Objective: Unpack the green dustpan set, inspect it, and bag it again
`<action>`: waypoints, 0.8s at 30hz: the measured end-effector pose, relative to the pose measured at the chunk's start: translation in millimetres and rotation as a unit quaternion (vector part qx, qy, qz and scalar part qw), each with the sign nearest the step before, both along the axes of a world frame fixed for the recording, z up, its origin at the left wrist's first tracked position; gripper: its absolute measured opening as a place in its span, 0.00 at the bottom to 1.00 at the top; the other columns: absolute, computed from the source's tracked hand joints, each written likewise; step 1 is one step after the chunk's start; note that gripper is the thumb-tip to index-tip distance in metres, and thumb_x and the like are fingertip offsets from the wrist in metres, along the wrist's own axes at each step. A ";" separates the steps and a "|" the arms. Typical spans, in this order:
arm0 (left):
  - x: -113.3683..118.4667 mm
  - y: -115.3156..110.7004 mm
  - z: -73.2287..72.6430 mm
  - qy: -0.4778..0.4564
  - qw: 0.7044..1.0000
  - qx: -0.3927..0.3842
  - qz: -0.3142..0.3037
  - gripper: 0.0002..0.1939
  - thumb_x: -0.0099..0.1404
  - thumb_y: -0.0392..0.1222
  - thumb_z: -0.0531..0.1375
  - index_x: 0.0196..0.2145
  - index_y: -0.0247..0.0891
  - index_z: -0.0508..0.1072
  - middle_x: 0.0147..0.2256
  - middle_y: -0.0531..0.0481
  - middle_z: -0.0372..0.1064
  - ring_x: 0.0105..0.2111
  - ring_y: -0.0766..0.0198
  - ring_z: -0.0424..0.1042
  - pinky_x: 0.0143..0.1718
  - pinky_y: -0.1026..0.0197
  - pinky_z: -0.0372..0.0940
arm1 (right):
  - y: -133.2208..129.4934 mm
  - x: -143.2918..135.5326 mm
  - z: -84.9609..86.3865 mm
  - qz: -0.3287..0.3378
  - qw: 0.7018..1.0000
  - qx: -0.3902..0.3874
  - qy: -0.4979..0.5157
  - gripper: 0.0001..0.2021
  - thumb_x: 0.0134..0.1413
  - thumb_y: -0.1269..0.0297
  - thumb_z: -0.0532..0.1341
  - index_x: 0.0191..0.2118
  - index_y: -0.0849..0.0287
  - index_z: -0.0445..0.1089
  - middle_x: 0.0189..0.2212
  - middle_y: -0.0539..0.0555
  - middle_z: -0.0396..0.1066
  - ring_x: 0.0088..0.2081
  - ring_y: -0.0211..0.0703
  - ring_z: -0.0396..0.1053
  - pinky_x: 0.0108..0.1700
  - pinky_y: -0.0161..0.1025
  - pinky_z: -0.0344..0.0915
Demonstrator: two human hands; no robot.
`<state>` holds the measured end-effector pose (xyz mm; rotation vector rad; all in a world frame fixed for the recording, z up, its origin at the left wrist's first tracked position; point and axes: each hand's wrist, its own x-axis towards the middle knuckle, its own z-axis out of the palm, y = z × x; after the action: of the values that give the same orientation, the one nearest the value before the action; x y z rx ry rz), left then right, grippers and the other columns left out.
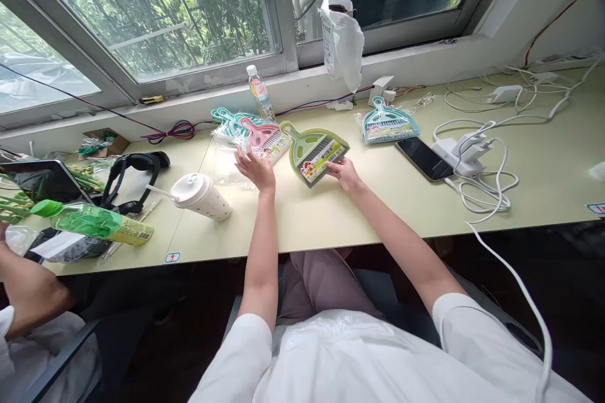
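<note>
My right hand (345, 174) grips the lower right corner of a green mini dustpan with a dark-bristled brush and printed label (314, 152), tilted above the table. My left hand (256, 170) has its fingers apart, beside a pink dustpan set (265, 137); whether it touches the pink set's wrapping I cannot tell. Behind the pink one lie several teal dustpan sets (227, 121) in clear plastic. A separate wrapped teal dustpan and brush set (388, 123) rests farther right, near the wall.
A white lidded cup with a straw (201, 195) stands left of my left arm. To the right lie a phone (424, 158) and a white power adapter (460, 152) with tangled cables. A bottle (260, 93) stands at the back. A person's arm (28, 283) shows far left, near a green-capped bottle (94, 221).
</note>
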<state>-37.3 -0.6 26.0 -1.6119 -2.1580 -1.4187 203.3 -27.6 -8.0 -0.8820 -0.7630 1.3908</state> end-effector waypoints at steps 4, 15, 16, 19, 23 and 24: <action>-27.4 3.8 -9.8 -0.013 0.997 -0.066 0.028 0.22 0.65 0.29 0.54 0.55 0.39 0.71 0.59 0.40 0.69 0.63 0.49 0.62 0.70 0.37 0.41 | -2.3 -1.3 3.6 -0.003 1.000 -0.015 -0.001 0.08 0.49 0.77 0.68 0.36 0.61 0.74 0.36 0.53 0.81 0.37 0.43 0.80 0.51 0.47 0.78; -5.8 -0.4 -6.3 0.018 0.996 0.047 -0.070 0.17 0.62 0.27 0.52 0.25 0.44 0.72 0.47 0.53 0.77 0.60 0.56 0.65 0.72 0.38 0.23 | -1.5 0.6 6.4 -0.026 0.999 -0.031 0.006 0.08 0.51 0.79 0.65 0.35 0.61 0.73 0.34 0.52 0.80 0.37 0.43 0.80 0.49 0.45 0.80; -4.9 0.3 -7.9 0.026 0.996 0.039 -0.074 0.16 0.62 0.27 0.52 0.27 0.45 0.73 0.47 0.53 0.77 0.60 0.55 0.65 0.71 0.38 0.21 | -1.5 0.6 5.8 -0.025 0.999 -0.030 0.004 0.08 0.51 0.79 0.65 0.35 0.61 0.73 0.34 0.52 0.80 0.36 0.42 0.80 0.48 0.45 0.80; -3.1 3.3 -13.6 0.048 0.997 0.012 -0.064 0.11 0.66 0.35 0.54 0.38 0.45 0.76 0.49 0.49 0.76 0.61 0.52 0.63 0.70 0.35 0.19 | -1.8 0.0 4.7 -0.023 0.999 -0.034 -0.009 0.08 0.51 0.79 0.65 0.35 0.60 0.73 0.35 0.52 0.80 0.36 0.42 0.80 0.46 0.44 0.80; 2.5 7.5 -19.9 0.076 0.996 -0.026 -0.046 0.24 0.65 0.51 0.60 0.56 0.40 0.68 0.61 0.38 0.65 0.66 0.46 0.55 0.69 0.32 0.18 | -2.3 -0.8 6.0 -0.025 0.999 -0.045 -0.019 0.08 0.51 0.80 0.65 0.35 0.60 0.73 0.35 0.52 0.81 0.36 0.41 0.80 0.45 0.42 0.81; 3.9 8.4 -21.1 0.082 0.995 -0.038 -0.044 0.29 0.63 0.51 0.61 0.58 0.37 0.65 0.64 0.35 0.60 0.68 0.44 0.52 0.69 0.31 0.19 | -2.6 -0.8 6.6 -0.023 0.999 -0.044 -0.018 0.08 0.51 0.80 0.65 0.35 0.60 0.73 0.35 0.52 0.81 0.35 0.41 0.80 0.44 0.41 0.80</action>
<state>-33.3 7.8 5.0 -1.8014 -2.0961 -1.1906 202.6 -30.2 -1.4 -0.9901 -0.7093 1.3794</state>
